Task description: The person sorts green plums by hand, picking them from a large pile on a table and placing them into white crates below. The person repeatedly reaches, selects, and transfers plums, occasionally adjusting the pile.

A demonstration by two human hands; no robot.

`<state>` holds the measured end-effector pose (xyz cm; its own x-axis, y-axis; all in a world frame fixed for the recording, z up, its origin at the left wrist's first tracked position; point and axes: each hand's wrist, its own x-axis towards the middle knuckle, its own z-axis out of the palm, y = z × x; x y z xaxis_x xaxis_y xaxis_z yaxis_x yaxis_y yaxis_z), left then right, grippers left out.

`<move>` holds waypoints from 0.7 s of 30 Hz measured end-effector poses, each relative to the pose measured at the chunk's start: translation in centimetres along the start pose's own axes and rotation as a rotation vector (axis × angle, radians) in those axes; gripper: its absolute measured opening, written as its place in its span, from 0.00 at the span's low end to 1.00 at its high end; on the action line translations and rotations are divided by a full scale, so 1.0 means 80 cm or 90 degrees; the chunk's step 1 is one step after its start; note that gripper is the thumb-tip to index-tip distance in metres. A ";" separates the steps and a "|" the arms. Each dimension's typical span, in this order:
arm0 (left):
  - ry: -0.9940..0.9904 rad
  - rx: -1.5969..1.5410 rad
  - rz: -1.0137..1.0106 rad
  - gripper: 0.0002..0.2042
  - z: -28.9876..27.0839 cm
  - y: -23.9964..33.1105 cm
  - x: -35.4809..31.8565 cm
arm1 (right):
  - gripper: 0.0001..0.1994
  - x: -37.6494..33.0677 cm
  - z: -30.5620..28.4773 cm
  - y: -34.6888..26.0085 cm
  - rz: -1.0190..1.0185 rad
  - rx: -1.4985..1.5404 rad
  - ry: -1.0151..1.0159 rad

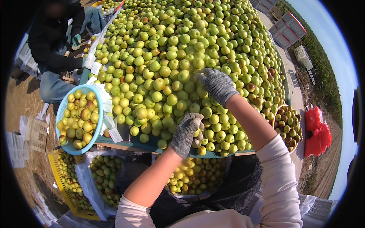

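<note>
Fruit (pixel 172 99), round and mostly green, is heaped across the worktop (pixel 153 141) in my head view, reaching right up to its near edge. My left hand (pixel 187 133), gloved in grey, is curled narrow at that edge; one green fruit shows between fingers and thumb, but I cannot tell whether it is gripped. My right hand (pixel 217 84) lies over the middle of the heap, fingers bent; I cannot tell what they hold. My forearms hide some fruit and part of the container below. A blue basin (pixel 100 121) of browner fruit crowds the left edge beside paper sheets (pixel 114 135); a basket (pixel 274 115) stands right, near red bags (pixel 317 131). Another person (pixel 45 49) sits upper left.
</note>
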<state>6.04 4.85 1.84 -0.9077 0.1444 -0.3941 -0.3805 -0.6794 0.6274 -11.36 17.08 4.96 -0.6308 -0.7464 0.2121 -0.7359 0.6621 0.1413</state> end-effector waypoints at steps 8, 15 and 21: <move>0.039 0.016 0.002 0.14 -0.010 0.003 0.003 | 0.17 0.050 0.006 -0.004 0.181 0.035 -0.156; 0.040 -0.159 0.014 0.21 -0.027 0.007 0.017 | 0.18 0.002 -0.025 0.039 0.251 0.082 0.090; 0.051 -0.183 0.192 0.29 -0.021 0.037 0.023 | 0.17 -0.017 -0.022 0.080 0.343 0.091 0.249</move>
<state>3.53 1.91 1.86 -0.9496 -0.1408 -0.2802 -0.0246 -0.8574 0.5141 -14.81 22.47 7.31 -0.8027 -0.2182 0.5551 -0.3862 0.8993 -0.2049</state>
